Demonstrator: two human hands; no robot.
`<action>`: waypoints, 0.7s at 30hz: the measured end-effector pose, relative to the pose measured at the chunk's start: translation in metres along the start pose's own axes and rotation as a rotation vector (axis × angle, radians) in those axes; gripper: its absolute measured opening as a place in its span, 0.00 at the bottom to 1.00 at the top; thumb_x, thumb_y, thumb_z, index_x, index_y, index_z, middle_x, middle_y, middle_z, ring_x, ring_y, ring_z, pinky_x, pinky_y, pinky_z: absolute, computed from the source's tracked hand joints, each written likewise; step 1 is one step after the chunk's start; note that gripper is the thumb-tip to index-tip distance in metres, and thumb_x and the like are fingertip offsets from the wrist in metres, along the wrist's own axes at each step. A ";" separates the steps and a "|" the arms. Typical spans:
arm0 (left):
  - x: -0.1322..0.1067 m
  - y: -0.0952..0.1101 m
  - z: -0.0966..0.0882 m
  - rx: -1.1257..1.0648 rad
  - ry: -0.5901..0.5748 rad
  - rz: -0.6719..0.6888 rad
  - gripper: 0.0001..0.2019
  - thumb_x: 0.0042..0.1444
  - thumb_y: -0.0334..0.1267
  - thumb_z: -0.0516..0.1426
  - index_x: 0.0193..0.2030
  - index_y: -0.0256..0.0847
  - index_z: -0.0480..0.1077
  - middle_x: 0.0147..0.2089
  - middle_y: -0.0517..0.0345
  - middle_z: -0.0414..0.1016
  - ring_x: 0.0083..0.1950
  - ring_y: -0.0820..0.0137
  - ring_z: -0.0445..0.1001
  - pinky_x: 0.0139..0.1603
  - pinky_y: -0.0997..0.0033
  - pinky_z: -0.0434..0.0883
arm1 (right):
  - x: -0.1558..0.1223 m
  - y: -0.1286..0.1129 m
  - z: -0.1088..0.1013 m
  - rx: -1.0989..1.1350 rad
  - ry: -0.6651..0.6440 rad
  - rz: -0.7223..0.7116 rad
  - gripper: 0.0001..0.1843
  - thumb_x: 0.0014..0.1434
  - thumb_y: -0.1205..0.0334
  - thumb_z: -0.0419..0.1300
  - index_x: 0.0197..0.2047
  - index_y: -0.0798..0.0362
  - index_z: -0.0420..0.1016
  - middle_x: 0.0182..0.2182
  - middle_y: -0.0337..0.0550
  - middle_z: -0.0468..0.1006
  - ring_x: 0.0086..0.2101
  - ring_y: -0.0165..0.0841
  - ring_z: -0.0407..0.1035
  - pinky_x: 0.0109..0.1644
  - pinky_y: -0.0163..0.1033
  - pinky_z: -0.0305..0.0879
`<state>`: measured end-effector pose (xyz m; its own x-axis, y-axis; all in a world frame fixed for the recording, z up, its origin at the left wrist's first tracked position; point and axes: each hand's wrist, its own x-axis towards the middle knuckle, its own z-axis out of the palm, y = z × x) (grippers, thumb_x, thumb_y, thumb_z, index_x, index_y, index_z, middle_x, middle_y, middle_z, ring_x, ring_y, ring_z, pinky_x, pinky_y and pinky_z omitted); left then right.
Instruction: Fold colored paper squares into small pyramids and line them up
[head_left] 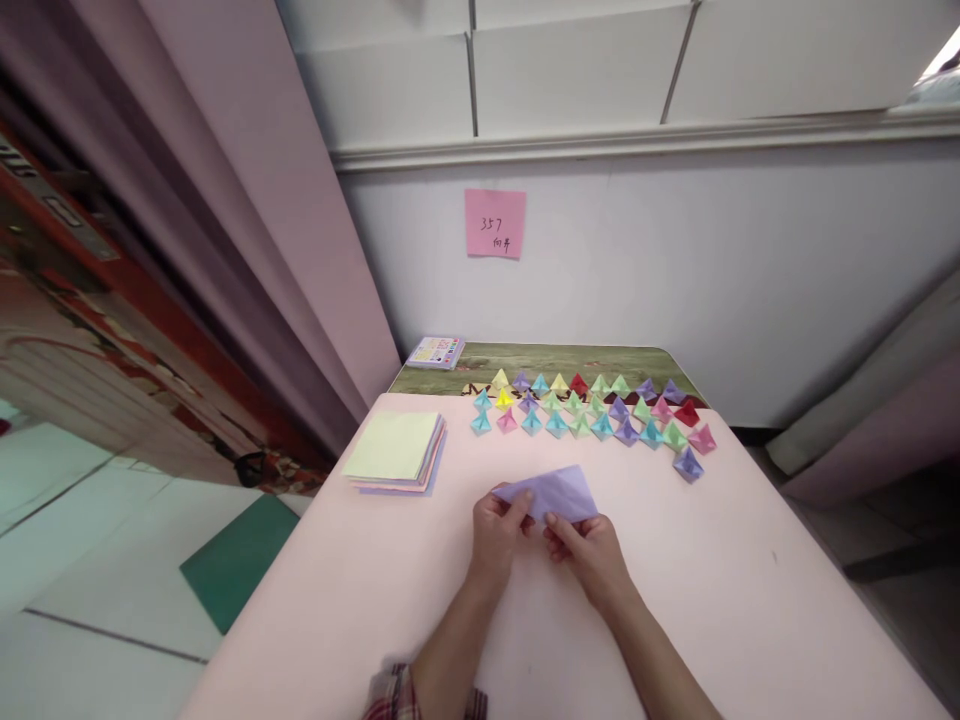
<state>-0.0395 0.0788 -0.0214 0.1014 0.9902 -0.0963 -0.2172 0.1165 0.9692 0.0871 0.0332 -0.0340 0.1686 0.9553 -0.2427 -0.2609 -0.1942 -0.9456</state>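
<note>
A purple sheet of origami paper (559, 492), folded over into a pointed shape, is held up just above the pink tabletop (480, 640). My left hand (501, 530) pinches its left part, thumb on top and fingers beneath. At the lower right edge my right hand (589, 555) grips the same paper between thumb and fingers. Beyond the hands stand several rows of small folded paper pieces in many colours, among them a purple one (688, 464) set nearest on the right. To the left lies a stack of square paper (394, 447) with a pale yellow sheet on top.
A packet of paper (436, 352) lies on the green wood-patterned strip (562, 357) at the table's far end. A pink note (495, 224) hangs on the wall. Purple curtains (285, 180) border the left side, and a green panel (240, 560) is on the floor.
</note>
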 end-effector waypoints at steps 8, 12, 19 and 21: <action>0.004 -0.004 -0.001 -0.093 0.033 -0.103 0.14 0.45 0.45 0.65 0.27 0.33 0.72 0.22 0.57 0.73 0.24 0.71 0.70 0.26 0.72 0.69 | 0.002 -0.004 -0.004 0.057 -0.021 -0.064 0.20 0.48 0.46 0.68 0.35 0.55 0.77 0.17 0.36 0.72 0.18 0.27 0.62 0.20 0.31 0.58; 0.003 0.002 -0.003 -0.031 -0.014 -0.123 0.15 0.44 0.45 0.66 0.25 0.32 0.72 0.21 0.57 0.72 0.21 0.73 0.68 0.21 0.74 0.68 | 0.002 -0.006 -0.008 0.122 -0.035 -0.061 0.20 0.49 0.46 0.67 0.37 0.54 0.75 0.16 0.31 0.64 0.16 0.22 0.52 0.17 0.28 0.46; -0.001 0.008 0.000 -0.193 -0.064 -0.224 0.20 0.45 0.47 0.65 0.38 0.31 0.75 0.26 0.55 0.75 0.22 0.73 0.69 0.16 0.77 0.68 | 0.001 -0.006 -0.006 0.104 -0.059 -0.068 0.21 0.51 0.45 0.66 0.36 0.55 0.73 0.16 0.33 0.67 0.16 0.24 0.55 0.18 0.29 0.50; 0.000 0.008 0.000 -0.213 -0.085 -0.230 0.20 0.46 0.47 0.65 0.39 0.31 0.75 0.27 0.54 0.76 0.24 0.72 0.70 0.17 0.77 0.68 | 0.001 -0.007 -0.006 0.080 -0.088 -0.076 0.22 0.50 0.45 0.66 0.39 0.55 0.73 0.18 0.36 0.71 0.18 0.26 0.60 0.20 0.31 0.56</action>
<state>-0.0414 0.0794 -0.0141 0.2500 0.9272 -0.2790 -0.3763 0.3585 0.8543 0.0950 0.0338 -0.0289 0.1076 0.9832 -0.1474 -0.3263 -0.1051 -0.9394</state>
